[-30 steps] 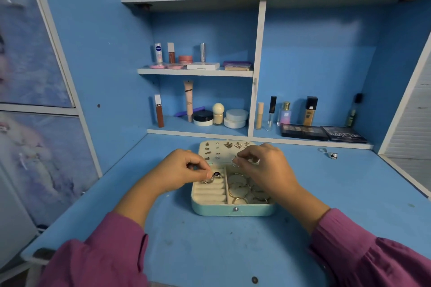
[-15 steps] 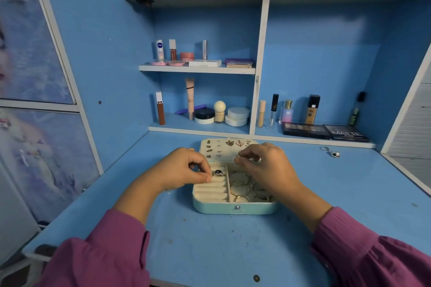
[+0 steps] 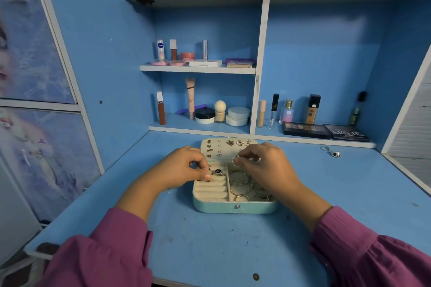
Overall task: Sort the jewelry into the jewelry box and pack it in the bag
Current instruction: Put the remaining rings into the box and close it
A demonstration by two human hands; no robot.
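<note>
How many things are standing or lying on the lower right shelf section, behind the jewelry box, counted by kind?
Flat palettes: 2
Upright bottles and tubes: 5
Total: 7

The right hand (image 3: 265, 170) hides the far-right part of the jewelry box (image 3: 235, 207) and some hoops (image 3: 242, 189) beneath its palm, what the left hand (image 3: 184, 168) pinches is too small to tell, and both sleeves (image 3: 105, 261) are cut off by the bottom edge.

Two hands (image 3: 184, 168), one jewelry box (image 3: 235, 207)
</note>
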